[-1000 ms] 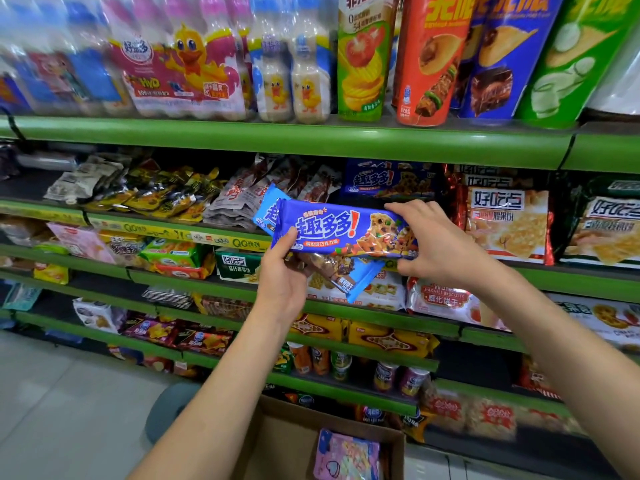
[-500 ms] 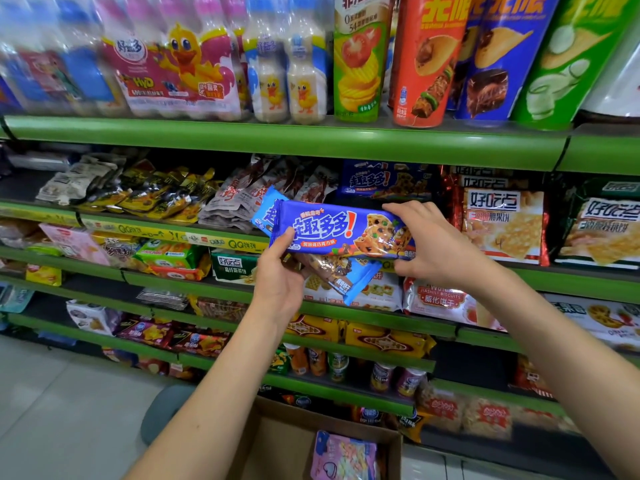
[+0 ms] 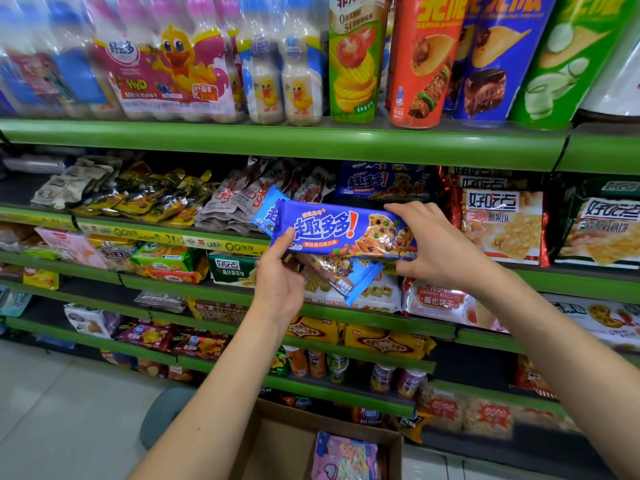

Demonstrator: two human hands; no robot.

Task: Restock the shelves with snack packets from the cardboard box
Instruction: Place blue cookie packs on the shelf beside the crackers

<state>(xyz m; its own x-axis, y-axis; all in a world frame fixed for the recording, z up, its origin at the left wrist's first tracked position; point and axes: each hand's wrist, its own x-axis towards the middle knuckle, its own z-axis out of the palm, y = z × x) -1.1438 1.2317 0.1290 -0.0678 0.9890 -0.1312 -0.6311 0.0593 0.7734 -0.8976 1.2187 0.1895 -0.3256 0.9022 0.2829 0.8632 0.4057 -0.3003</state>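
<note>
Head view, facing green shelves (image 3: 284,142) stocked with snacks. Left hand (image 3: 278,282) grips the left end of a blue cookie packet (image 3: 343,230), thumb on the packet front near its lower left corner, fingers curled behind. Right hand (image 3: 436,249) grips the right end of the same packet, fingers over the top edge, thumb under the bottom edge. Packet held level, long side horizontal, in front of the second shelf from top, just before a matching blue packet (image 3: 386,183) lying on that shelf. Left hand also holds further packets behind and below the front one: a light-blue packet (image 3: 349,277) slants down toward the right, and another light-blue edge (image 3: 266,211) shows at upper left; exact count cannot be told. Cardboard box (image 3: 287,445) sits on the floor at bottom centre, open, with a pink packet (image 3: 346,457) upright inside near its right wall. Top shelf: duck-printed bottle packs (image 3: 173,67) at left, tall crisp tubes (image 3: 424,60) at right. Cracker packs (image 3: 502,226) stand to the right of the hands.
</note>
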